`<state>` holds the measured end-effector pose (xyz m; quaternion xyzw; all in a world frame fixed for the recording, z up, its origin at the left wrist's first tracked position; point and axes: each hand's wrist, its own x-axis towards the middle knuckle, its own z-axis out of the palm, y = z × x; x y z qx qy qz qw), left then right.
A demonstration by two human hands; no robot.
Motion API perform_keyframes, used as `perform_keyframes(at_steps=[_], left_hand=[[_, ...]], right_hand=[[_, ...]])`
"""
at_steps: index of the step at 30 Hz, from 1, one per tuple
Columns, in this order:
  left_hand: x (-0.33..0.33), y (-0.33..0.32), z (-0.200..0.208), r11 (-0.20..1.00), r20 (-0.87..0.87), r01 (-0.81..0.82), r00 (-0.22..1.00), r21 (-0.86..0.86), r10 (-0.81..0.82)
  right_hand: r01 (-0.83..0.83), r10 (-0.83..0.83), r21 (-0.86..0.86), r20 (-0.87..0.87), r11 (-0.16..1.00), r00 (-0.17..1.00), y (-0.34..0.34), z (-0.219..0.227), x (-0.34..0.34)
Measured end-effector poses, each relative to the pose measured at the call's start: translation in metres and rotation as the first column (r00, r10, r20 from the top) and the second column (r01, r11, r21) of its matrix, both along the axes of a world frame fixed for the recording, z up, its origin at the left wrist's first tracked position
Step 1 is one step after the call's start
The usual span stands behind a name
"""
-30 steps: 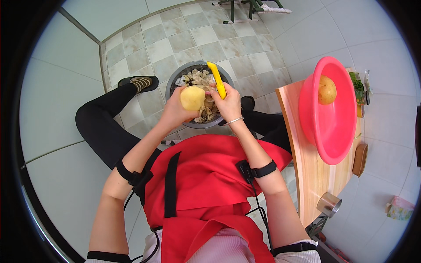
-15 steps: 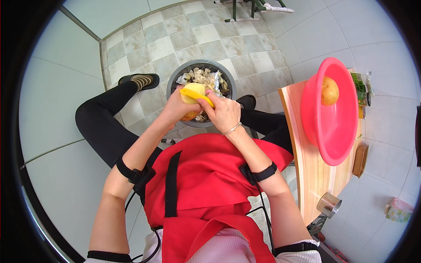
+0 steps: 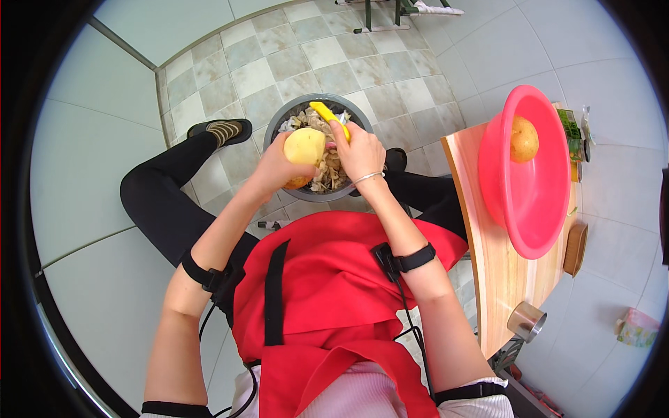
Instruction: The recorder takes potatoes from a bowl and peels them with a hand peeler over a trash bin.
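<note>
My left hand (image 3: 273, 169) is closed round a potato (image 3: 304, 147). The potato's upper part is bare pale yellow; brown skin shows underneath, by the fingers. My right hand (image 3: 364, 153) grips a yellow peeler (image 3: 323, 110), its tip pointing up and left, just apart from the potato. Both hands are over a grey bin (image 3: 279, 115) on the floor between my feet. Peelings and other scraps (image 3: 333, 173) fill the bin. The right fingers partly hide the peeler's lower end.
To the right, a wooden table (image 3: 498, 292) carries a tilted pink basin (image 3: 540, 209) with an unpeeled potato (image 3: 523, 139) in it. A metal cup (image 3: 526, 322) and a brown tray (image 3: 575, 249) are at its edges. A stool's dark legs (image 3: 383, 17) stand farther off.
The peeler has come off the potato, moving up and right with my right hand, and now points upward. My left hand keeps the potato over the bin, its peeled face more exposed.
</note>
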<state>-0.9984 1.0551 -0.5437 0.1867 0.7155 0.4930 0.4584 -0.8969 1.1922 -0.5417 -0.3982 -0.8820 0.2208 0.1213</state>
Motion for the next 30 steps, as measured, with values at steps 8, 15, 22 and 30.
perform_keyframes(at_steps=[8,15,22,30], left_hand=[[0.004,-0.003,-0.002,0.983,-0.413,0.042,0.91,0.18,0.037],[0.009,-0.001,0.005,0.959,-0.442,0.045,0.893,0.282,0.088],[0.008,0.0,0.001,0.895,-0.381,-0.022,0.9,0.446,0.212],[0.006,0.0,0.01,0.912,-0.509,0.045,0.84,0.408,0.186]], right_hand=[[-0.173,-0.108,-0.471,-0.511,0.865,0.853,-0.023,-0.001,0.009],[-0.216,-0.257,-0.557,-0.649,0.802,0.716,-0.027,-0.007,0.013],[-0.144,0.096,-0.051,-0.528,0.988,0.844,-0.009,-0.047,0.022],[-0.115,-0.248,-0.622,-0.467,0.775,0.849,-0.024,0.008,0.02]])
